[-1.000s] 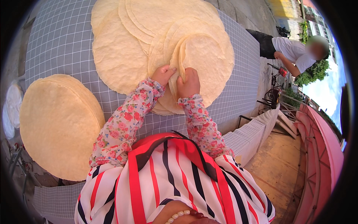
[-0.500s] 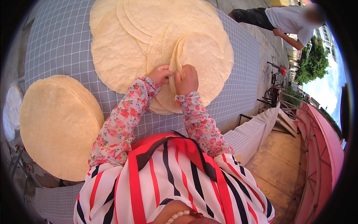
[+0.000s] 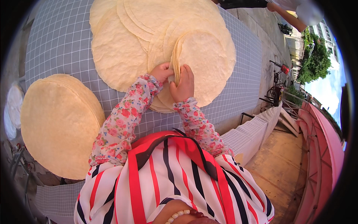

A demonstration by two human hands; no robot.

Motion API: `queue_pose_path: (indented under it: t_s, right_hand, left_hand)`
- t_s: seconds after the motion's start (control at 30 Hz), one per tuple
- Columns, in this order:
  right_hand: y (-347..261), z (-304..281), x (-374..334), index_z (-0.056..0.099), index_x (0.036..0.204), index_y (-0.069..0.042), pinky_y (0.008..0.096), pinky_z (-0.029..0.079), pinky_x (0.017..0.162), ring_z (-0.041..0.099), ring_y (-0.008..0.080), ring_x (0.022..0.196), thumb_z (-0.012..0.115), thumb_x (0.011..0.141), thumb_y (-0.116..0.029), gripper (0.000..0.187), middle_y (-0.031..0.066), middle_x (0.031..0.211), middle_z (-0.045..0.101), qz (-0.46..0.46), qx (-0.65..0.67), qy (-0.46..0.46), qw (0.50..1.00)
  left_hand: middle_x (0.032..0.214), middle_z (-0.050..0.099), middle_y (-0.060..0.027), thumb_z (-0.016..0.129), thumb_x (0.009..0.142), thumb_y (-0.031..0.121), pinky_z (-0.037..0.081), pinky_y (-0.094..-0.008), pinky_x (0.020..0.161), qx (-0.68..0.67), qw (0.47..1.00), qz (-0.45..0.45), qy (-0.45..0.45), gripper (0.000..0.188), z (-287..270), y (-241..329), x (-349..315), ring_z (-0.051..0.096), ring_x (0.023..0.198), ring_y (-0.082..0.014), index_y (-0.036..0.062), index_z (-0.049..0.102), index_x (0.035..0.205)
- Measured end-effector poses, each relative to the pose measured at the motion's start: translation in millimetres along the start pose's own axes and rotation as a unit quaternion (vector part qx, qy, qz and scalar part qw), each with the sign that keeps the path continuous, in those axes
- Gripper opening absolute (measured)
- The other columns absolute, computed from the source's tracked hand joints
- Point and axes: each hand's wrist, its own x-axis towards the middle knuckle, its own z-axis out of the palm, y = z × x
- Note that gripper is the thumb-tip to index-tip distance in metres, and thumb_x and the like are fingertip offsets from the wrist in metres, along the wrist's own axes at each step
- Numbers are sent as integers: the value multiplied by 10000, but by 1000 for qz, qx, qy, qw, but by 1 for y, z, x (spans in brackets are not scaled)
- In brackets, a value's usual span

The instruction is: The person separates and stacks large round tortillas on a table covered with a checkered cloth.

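Many thin, pale round flatbreads lie overlapped in a wide pile [image 3: 119, 56] on the table before me. On its right part sits a smaller stack of flatbreads [image 3: 203, 56], whose left edges show as several raised layers. At that left edge my left hand [image 3: 162, 72] is closed, its thumb and fingers pinching a flatbread's rim. My right hand [image 3: 183, 84] rests on the same stack beside it, fingers stretched out over the top sheet and thumb apart. The fingertips of my left hand are partly hidden behind the layers.
A tall stack of round flatbreads [image 3: 61, 127] stands at my left. Grey checked cloth [image 3: 56, 48] covers the table. A person in dark trousers [image 3: 242, 3] is at the far right, above a parked bicycle [image 3: 276, 87]. A pink canopy [image 3: 324, 134] and plywood board [image 3: 276, 160] lie right.
My right hand has uncurled from the stack's edge and now lies with straighter fingers on it. The layered edges stand closer together. The person at the far right has moved toward the top edge.
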Motion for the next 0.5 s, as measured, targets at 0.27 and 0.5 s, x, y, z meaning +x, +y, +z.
queue_pose_path:
  t_s: [0.27, 0.5]
  right_hand:
    - [15, 8, 10, 491, 1244, 40, 429, 443, 965, 495, 394, 1151, 569, 752, 23, 499, 207, 1299, 493, -36, -58, 10, 998]
    - [14, 2, -25, 526, 1195, 31, 411, 480, 896, 539, 359, 1070, 553, 755, 38, 441, 187, 1250, 533, -77, -111, -10, 991]
  left_hand:
    - [1056, 665, -51, 566, 957, 186, 504, -263, 826, 80, 994, 31, 63, 265, -17, -14, 16, 624, 951, -122, 5, 612, 1144]
    - [987, 669, -43, 464, 996, 202, 493, -252, 759, 179, 975, 85, 106, 285, -26, -24, 22, 603, 872, -100, -11, 620, 1105]
